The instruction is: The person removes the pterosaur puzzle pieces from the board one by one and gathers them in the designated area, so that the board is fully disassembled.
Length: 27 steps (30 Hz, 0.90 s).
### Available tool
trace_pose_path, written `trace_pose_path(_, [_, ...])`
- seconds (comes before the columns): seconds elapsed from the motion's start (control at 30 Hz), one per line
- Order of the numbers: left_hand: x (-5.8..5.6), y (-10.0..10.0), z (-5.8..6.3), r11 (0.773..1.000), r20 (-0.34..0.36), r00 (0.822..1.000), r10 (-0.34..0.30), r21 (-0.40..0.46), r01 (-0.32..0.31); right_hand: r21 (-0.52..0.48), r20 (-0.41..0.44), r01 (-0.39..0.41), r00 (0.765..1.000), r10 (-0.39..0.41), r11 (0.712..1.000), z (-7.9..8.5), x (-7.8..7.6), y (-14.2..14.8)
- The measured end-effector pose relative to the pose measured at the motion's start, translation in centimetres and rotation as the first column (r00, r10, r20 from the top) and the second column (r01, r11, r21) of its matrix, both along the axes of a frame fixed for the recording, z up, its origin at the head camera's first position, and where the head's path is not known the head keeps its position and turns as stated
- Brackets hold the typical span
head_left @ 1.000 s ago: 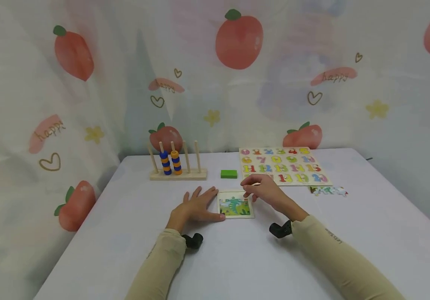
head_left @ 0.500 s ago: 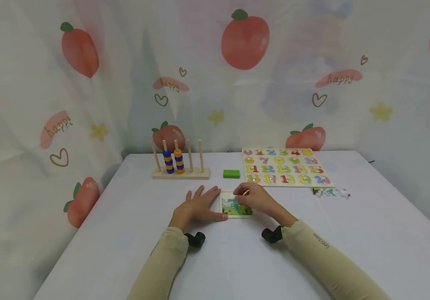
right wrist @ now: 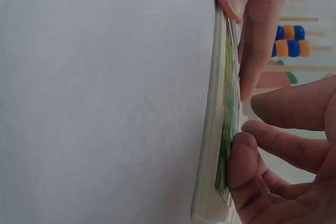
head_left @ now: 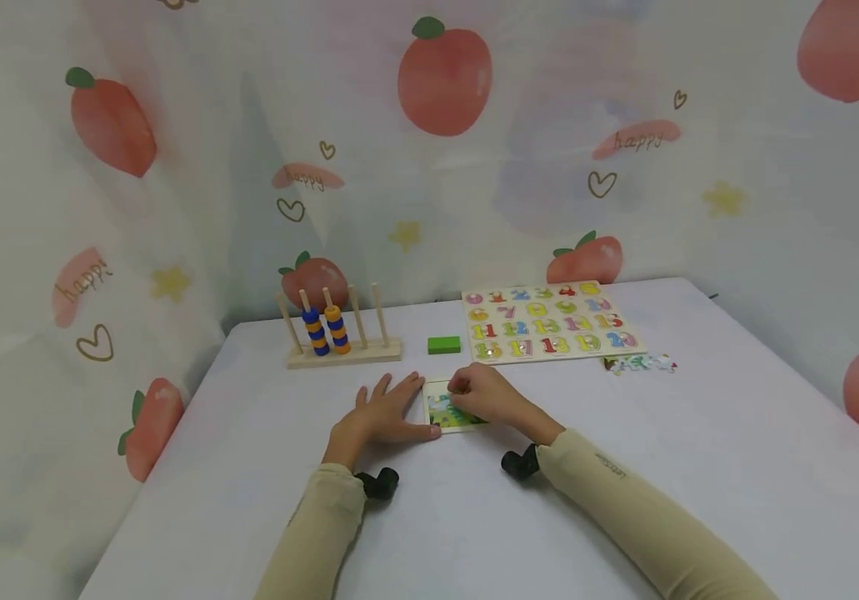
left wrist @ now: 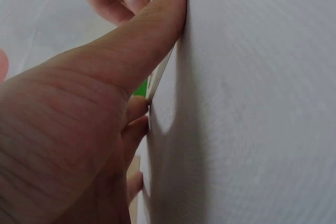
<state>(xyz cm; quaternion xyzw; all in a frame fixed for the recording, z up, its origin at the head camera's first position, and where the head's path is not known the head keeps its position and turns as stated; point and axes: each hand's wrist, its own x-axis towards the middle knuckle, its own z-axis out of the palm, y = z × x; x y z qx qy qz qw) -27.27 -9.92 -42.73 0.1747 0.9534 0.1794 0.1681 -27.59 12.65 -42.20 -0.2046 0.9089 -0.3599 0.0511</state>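
Note:
A small framed jigsaw puzzle [head_left: 440, 410] with a green picture lies on the white table in the head view. My left hand [head_left: 380, 417] rests at its left side, fingers spread, the thumb on the near left corner and the index fingertip at the far left corner. My right hand [head_left: 492, 396] is over the puzzle's right part, covering much of the picture. In the right wrist view, the right thumb and fingertips [right wrist: 242, 163] touch the puzzle face [right wrist: 227, 119], the index finger a little off it. I cannot tell whether a piece sits under them.
Behind the puzzle lies a green block [head_left: 444, 345]. A wooden peg stand [head_left: 347, 358] with blue and orange rings on two pegs stands back left. A number board [head_left: 492, 313] lies back right, with loose jigsaw pieces [head_left: 642, 364] at its near edge.
My right hand has moved left and in over the puzzle, its fingertips coming down onto the picture. The left hand keeps its place at the frame. The head view has shifted slightly.

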Motion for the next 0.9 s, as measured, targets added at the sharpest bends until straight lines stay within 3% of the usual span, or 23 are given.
trace_pose_path(0.4, [0.06, -0.38, 0.16, 1.0, -0.005, 1.0, -0.006, 0.019, 0.006, 0.108, -0.033, 0.007, 0.999, -0.004, 0.994, -0.19, -0.48, -0.76])
trace_pose_path(0.9, [-0.19, -0.09, -0.12, 1.0, -0.005, 1.0, 0.014, -0.009, -0.014, 0.007, -0.02, 0.006, 1.0, -0.006, 1.0, -0.22, -0.32, -0.56])
